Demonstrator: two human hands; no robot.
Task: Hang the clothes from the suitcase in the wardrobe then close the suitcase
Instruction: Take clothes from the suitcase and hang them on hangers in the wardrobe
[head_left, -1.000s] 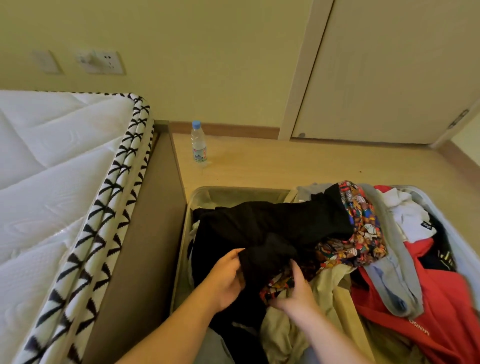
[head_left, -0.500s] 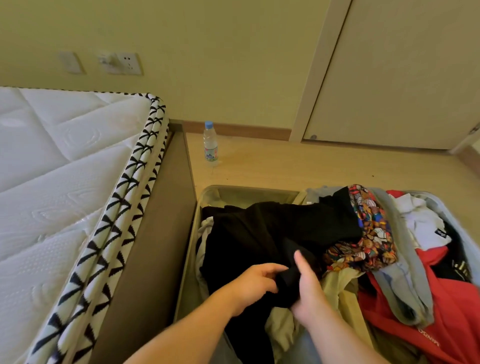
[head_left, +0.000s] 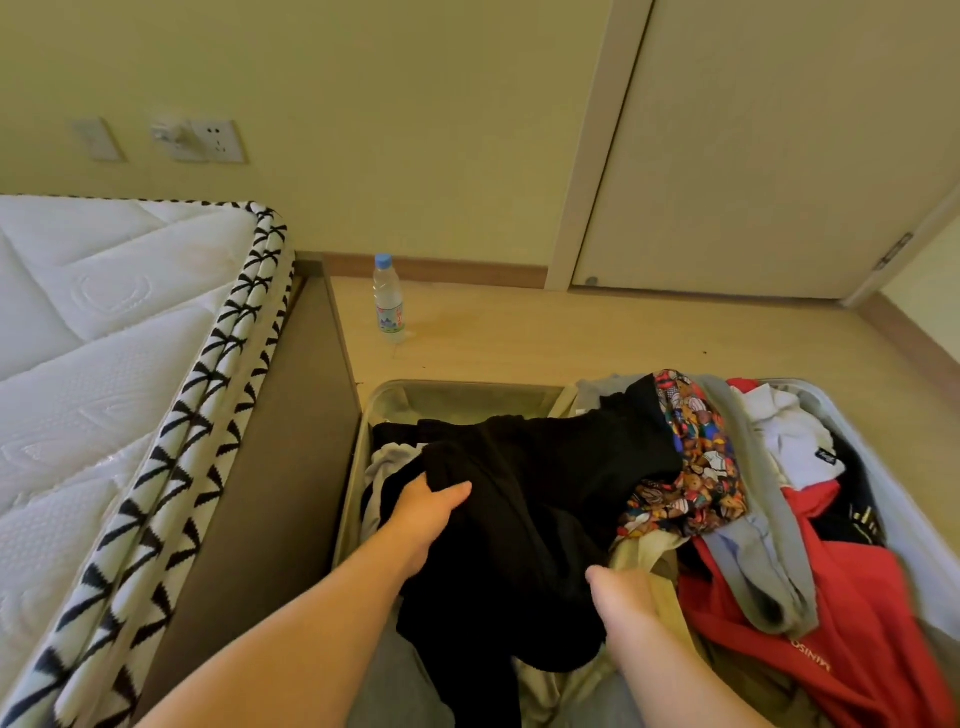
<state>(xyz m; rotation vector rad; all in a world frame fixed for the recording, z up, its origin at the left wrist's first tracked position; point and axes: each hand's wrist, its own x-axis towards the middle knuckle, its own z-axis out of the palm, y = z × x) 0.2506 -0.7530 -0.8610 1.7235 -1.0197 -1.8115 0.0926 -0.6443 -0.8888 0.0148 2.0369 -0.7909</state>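
Black garment (head_left: 545, 493) heaped in open suitcase (head_left: 467, 387), left half. Left hand (head_left: 426, 512) grips fold at its 9 o'clock; right hand (head_left: 623, 592) at 5 o'clock, fingers buried in cloth (grip unclear). Patterned cloth (head_left: 691, 467) at 3 o'clock, red garment (head_left: 857, 623) at 4. 1 water bottle (head_left: 388, 299) on floor, 11 o'clock.

One suitcase (head_left: 467, 387) is lying open toward 5 o'clock, and six garments are showing in its heap: one black garment (head_left: 545, 493), one patterned garment (head_left: 691, 467), one grey garment (head_left: 753, 519), one white garment (head_left: 789, 441), one red garment (head_left: 857, 623) and one pale yellow garment (head_left: 649, 551). Two hands are reaching in, the left hand (head_left: 428, 512) at 7 o'clock and the right hand (head_left: 621, 592) at 5. One water bottle (head_left: 388, 299) is standing at 11 o'clock, one mattress (head_left: 104, 338) is lying at 9, two wall plates (head_left: 96, 139) (head_left: 215, 141) are sitting at 10, and one door (head_left: 779, 156) is standing at 1.
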